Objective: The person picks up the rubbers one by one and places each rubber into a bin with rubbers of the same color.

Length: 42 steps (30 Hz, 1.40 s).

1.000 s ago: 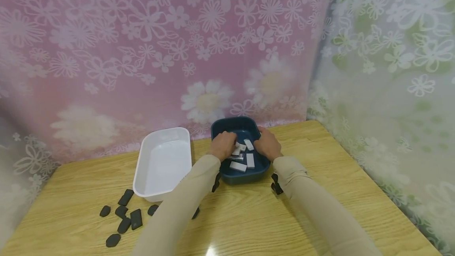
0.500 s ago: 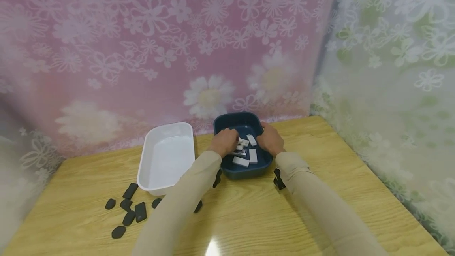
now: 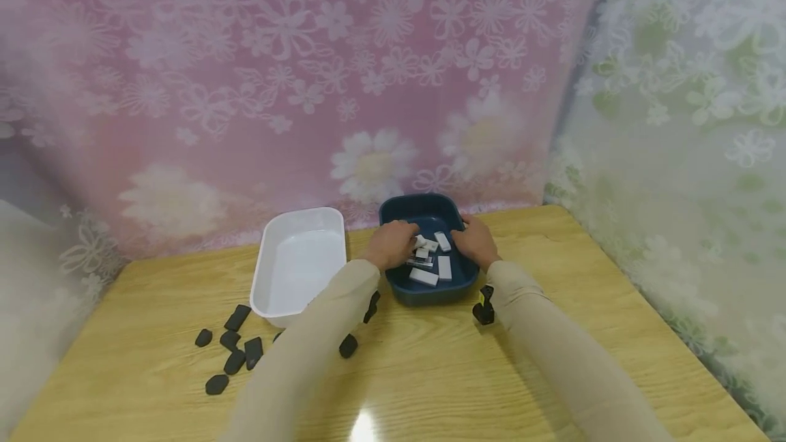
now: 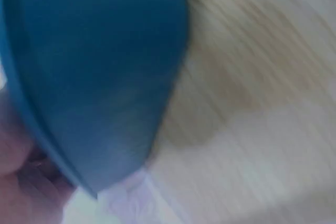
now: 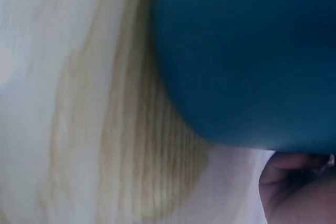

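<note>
My left hand reaches over the left rim of a dark blue basin, its curled fingers at a small white piece that they seem to pinch. Several white blocks lie loosely around it in the basin, such as an upright-lying block and a flat block; one piece has a black marking. On the opposite side my right hand grips the basin's right rim, thumb inside. Both wrist views show mostly the basin's outer wall, with part of the left hand and right hand at its rim.
A white basin stands left of the blue one. Several black pieces, some pebble-like and some rectangular, lie on the wooden table. One black piece lies beside the left forearm. Floral cloth hangs behind.
The view has shifted, so everything appears slightly farther right. Both hands stay at the blue basin; the left fingers have moved very little among the white pieces.
</note>
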Each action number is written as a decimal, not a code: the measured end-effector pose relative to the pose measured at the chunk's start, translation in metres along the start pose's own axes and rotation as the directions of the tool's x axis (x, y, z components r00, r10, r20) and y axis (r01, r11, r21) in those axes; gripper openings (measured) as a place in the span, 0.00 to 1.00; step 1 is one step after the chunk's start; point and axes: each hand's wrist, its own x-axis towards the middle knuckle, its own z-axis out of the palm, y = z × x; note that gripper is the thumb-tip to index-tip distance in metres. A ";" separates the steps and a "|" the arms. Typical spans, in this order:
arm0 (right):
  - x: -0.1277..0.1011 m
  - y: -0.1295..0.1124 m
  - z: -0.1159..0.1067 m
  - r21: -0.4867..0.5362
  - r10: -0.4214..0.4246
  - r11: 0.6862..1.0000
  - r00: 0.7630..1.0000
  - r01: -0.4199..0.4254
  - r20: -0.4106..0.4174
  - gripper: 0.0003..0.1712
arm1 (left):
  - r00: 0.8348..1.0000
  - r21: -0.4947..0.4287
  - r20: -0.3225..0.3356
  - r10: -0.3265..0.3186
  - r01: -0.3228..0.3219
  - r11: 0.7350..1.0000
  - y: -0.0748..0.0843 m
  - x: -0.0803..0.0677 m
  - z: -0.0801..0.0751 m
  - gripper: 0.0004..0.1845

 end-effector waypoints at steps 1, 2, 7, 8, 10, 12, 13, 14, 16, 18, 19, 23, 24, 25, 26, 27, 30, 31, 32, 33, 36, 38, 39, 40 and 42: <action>0.000 0.001 0.001 0.032 -0.011 0.999 1.000 0.011 0.004 0.32 | 1.000 0.002 -0.017 0.020 -0.020 1.000 -0.004 -0.004 -0.003 0.14; 0.000 0.001 0.002 0.057 -0.024 0.998 0.999 0.023 0.022 0.33 | 1.000 -0.011 -0.016 0.027 -0.027 1.000 -0.008 -0.008 -0.005 0.15; -0.002 0.005 -0.006 0.123 -0.019 0.992 0.991 0.002 0.136 0.41 | 0.996 0.000 -0.084 0.023 -0.023 1.000 -0.030 -0.026 -0.019 0.17; -0.002 0.006 -0.009 0.128 -0.017 0.992 0.987 -0.004 0.159 0.41 | 0.995 0.002 -0.094 0.013 -0.013 1.000 -0.035 -0.030 -0.021 0.16; -0.002 0.006 -0.014 0.122 -0.011 0.992 0.986 -0.009 0.166 0.42 | 0.994 0.017 -0.111 -0.005 0.006 1.000 -0.045 -0.037 -0.024 0.16; -0.003 0.006 -0.018 0.093 -0.021 0.996 0.989 0.007 0.144 0.41 | 0.993 0.028 -0.113 -0.020 0.023 0.999 -0.055 -0.046 -0.027 0.16; -0.003 0.005 -0.019 0.072 -0.030 0.997 0.991 0.021 0.128 0.41 | 0.993 0.036 -0.110 -0.032 0.036 0.999 -0.059 -0.051 -0.028 0.16; -0.003 0.004 -0.021 0.054 -0.049 0.998 0.993 0.043 0.110 0.40 | 0.994 0.038 -0.102 -0.044 0.048 0.998 -0.063 -0.056 -0.031 0.16; -0.004 0.000 -0.023 0.016 -0.091 0.996 0.993 0.090 0.072 0.39 | 0.993 0.047 -0.093 -0.067 0.071 0.996 -0.071 -0.066 -0.035 0.17; -0.006 -0.006 -0.025 -0.013 -0.132 0.991 0.990 0.133 0.049 0.38 | 0.992 0.050 -0.087 -0.090 0.095 0.994 -0.079 -0.077 -0.041 0.17; -0.007 -0.010 -0.025 -0.025 -0.151 0.988 0.988 0.152 0.037 0.38 | 0.991 0.051 -0.089 -0.103 0.108 0.993 -0.083 -0.083 -0.043 0.17; -0.010 -0.026 -0.021 -0.088 -0.222 0.972 0.975 0.220 -0.024 0.35 | 0.984 0.031 -0.114 -0.136 0.140 0.990 -0.099 -0.102 -0.051 0.18; -0.009 -0.029 -0.020 -0.106 -0.246 0.965 0.968 0.241 -0.040 0.34 | 0.982 0.028 -0.119 -0.145 0.149 0.988 -0.103 -0.106 -0.052 0.17; -0.010 -0.032 -0.018 -0.119 -0.257 0.961 0.965 0.249 -0.051 0.33 | 0.980 0.023 -0.128 -0.154 0.158 0.987 -0.107 -0.110 -0.052 0.17; -0.011 -0.036 -0.016 -0.132 -0.274 0.955 0.960 0.265 -0.061 0.32 | 0.978 0.021 -0.132 -0.163 0.168 0.986 -0.111 -0.113 -0.053 0.18; -0.011 -0.039 -0.013 -0.147 -0.287 0.950 0.956 0.275 -0.066 0.32 | 0.975 0.023 -0.138 -0.172 0.177 0.984 -0.115 -0.117 -0.052 0.18; -0.013 -0.051 -0.006 -0.180 -0.313 0.937 0.948 0.299 -0.053 0.32 | 0.967 0.030 -0.145 -0.210 0.217 0.976 -0.127 -0.129 -0.052 0.18; -0.015 -0.056 -0.003 -0.182 -0.316 0.935 0.948 0.304 -0.040 0.32 | 0.964 0.031 -0.151 -0.221 0.228 0.973 -0.131 -0.134 -0.052 0.18; -0.016 -0.061 0.000 -0.184 -0.323 0.932 0.946 0.313 -0.023 0.32 | 0.961 0.033 -0.151 -0.233 0.240 0.970 -0.134 -0.138 -0.052 0.18; -0.017 -0.066 0.003 -0.189 -0.329 0.928 0.944 0.323 -0.003 0.33 | 0.958 0.034 -0.155 -0.242 0.250 0.968 -0.137 -0.143 -0.052 0.19; -0.019 -0.080 0.017 -0.182 -0.338 0.921 0.939 0.343 0.063 0.33 | 0.950 0.028 -0.162 -0.265 0.273 0.962 -0.147 -0.155 -0.050 0.19; -0.022 -0.090 0.029 -0.166 -0.342 0.921 0.935 0.352 0.090 0.32 | 0.945 0.027 -0.170 -0.281 0.289 0.957 -0.153 -0.163 -0.049 0.19; -0.023 -0.095 0.036 -0.162 -0.344 0.920 0.934 0.356 0.101 0.32 | 0.941 0.024 -0.174 -0.291 0.300 0.954 -0.156 -0.166 -0.048 0.19; -0.025 -0.100 0.042 -0.152 -0.347 0.920 0.931 0.361 0.112 0.32 | 0.937 0.022 -0.173 -0.305 0.313 0.950 -0.158 -0.170 -0.047 0.19; -0.027 -0.109 0.056 -0.139 -0.357 0.917 0.925 0.373 0.130 0.31 | 0.926 0.006 -0.171 -0.337 0.343 0.939 -0.162 -0.176 -0.045 0.20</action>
